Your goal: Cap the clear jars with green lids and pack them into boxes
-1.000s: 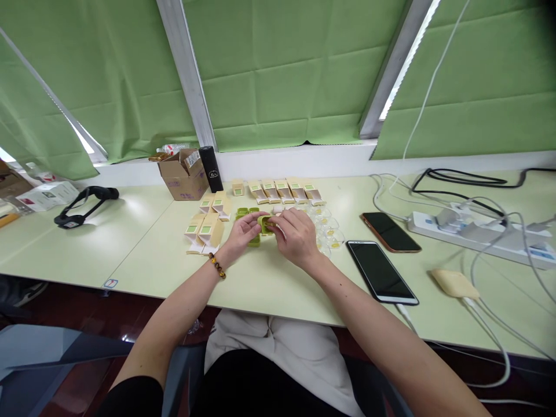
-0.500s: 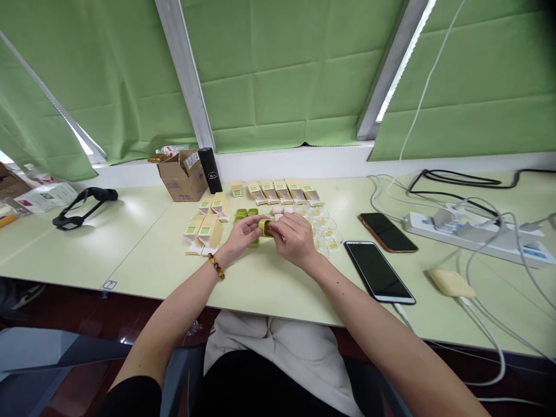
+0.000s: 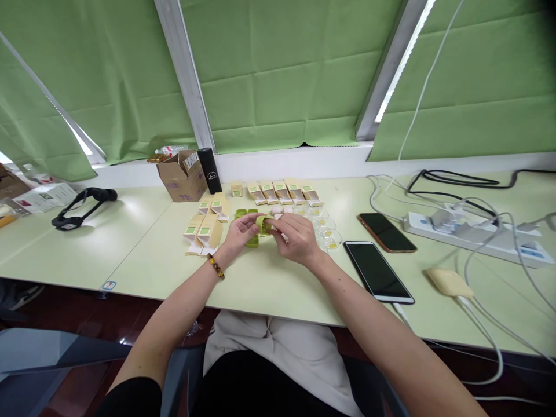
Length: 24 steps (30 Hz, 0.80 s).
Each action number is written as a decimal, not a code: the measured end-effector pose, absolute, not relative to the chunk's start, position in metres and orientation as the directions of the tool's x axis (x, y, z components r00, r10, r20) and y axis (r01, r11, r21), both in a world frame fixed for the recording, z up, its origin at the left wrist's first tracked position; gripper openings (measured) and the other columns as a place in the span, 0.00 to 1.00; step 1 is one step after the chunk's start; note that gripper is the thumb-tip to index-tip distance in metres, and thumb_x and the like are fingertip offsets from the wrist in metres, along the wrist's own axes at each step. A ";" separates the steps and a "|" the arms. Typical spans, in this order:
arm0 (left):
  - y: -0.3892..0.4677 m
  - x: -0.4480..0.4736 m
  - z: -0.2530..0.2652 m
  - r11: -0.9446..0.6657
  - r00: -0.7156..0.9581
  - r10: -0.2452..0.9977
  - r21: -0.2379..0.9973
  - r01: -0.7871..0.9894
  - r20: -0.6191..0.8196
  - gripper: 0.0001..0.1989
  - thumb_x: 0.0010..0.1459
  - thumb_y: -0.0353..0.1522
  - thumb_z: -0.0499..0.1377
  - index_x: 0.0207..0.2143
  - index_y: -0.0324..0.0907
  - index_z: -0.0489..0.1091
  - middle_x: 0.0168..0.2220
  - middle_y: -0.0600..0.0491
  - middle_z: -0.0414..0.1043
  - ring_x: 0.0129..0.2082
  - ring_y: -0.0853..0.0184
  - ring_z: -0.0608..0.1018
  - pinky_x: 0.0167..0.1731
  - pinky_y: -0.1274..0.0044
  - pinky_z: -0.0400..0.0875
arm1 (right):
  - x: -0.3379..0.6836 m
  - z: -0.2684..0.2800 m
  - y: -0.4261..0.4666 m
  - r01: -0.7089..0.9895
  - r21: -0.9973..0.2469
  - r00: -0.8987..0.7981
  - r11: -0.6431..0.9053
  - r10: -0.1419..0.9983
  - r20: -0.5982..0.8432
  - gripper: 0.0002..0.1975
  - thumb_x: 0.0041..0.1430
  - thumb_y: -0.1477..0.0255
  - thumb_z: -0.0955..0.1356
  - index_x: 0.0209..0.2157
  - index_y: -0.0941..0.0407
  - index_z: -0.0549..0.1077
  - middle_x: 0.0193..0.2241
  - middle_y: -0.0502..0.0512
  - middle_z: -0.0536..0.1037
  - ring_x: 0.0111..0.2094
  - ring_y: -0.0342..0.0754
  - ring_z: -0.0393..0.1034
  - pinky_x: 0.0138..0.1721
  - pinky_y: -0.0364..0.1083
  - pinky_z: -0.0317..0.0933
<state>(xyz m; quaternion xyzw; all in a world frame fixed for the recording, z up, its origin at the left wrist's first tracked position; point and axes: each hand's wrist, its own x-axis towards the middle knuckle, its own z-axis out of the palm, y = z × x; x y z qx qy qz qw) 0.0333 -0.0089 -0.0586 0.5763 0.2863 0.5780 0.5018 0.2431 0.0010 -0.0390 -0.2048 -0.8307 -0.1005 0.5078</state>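
Above the table (image 3: 260, 284), a green case (image 3: 261, 222) is gripped by the left hand (image 3: 237, 237), apparently for steadiness, while touched by the right hand (image 3: 297, 238), whose grip cannot be told.

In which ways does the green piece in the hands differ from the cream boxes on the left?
Colour: the green piece looks green all over; the cream boxes are pale with green square labels.
Pose: the green piece is in the left hand, with the right hand at it; the cream boxes rest on the table.
Size: the green piece looks smaller than the cream boxes.
Both show some green.
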 end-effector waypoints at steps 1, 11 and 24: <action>-0.008 0.032 -0.058 -0.352 0.136 0.910 0.903 -0.247 0.392 0.33 0.51 0.52 0.75 0.52 0.43 0.80 0.47 0.46 0.82 0.45 0.62 0.82 0.45 0.72 0.75 | 0.244 -0.039 0.001 0.438 -0.043 -0.387 0.898 0.231 0.892 0.09 0.70 0.71 0.66 0.45 0.53 0.79 0.29 0.56 0.81 0.31 0.52 0.72 0.33 0.51 0.62; -0.013 0.036 -0.053 -0.583 -0.028 0.800 0.787 0.203 0.599 0.31 0.50 0.53 0.74 0.50 0.44 0.79 0.45 0.47 0.77 0.44 0.63 0.80 0.45 0.72 0.73 | 0.233 -0.049 0.000 0.464 -0.065 -0.337 0.884 0.244 0.909 0.23 0.70 0.68 0.69 0.63 0.55 0.67 0.54 0.66 0.80 0.54 0.62 0.77 0.49 0.58 0.76; -0.021 0.038 -0.051 -0.623 -0.038 0.723 0.675 0.396 0.690 0.15 0.66 0.44 0.65 0.38 0.41 0.78 0.37 0.49 0.73 0.39 0.65 0.74 0.42 0.73 0.72 | 0.233 -0.054 0.005 0.439 -0.104 -0.303 0.893 0.256 0.918 0.21 0.67 0.72 0.71 0.60 0.54 0.71 0.51 0.64 0.82 0.52 0.62 0.77 0.50 0.60 0.75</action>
